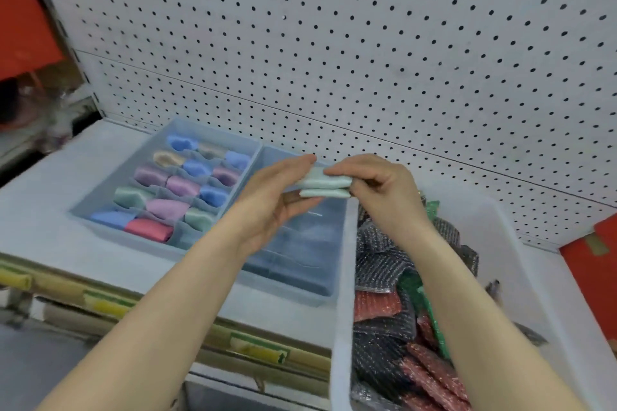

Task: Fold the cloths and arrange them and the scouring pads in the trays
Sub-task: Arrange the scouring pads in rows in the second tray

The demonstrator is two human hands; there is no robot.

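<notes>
- Your left hand [277, 200] pinches the left end of a pale green folded cloth [325, 185], with long fingers on top and the thumb under it.
- Your right hand [380, 190] pinches the other end with bent fingers.
- You hold the cloth up in the air, just right of the blue split-up plastic tray [96, 193], which is full of small cloths in blue, purple, green, pink and tan.
- A second blue tray [300, 253] touches that tray's right side, under your hands.
- Further right of the blue split-up tray, a white plastic bin [342, 277] holds shiny scouring pads [377, 264] in grey, red and green.
</notes>
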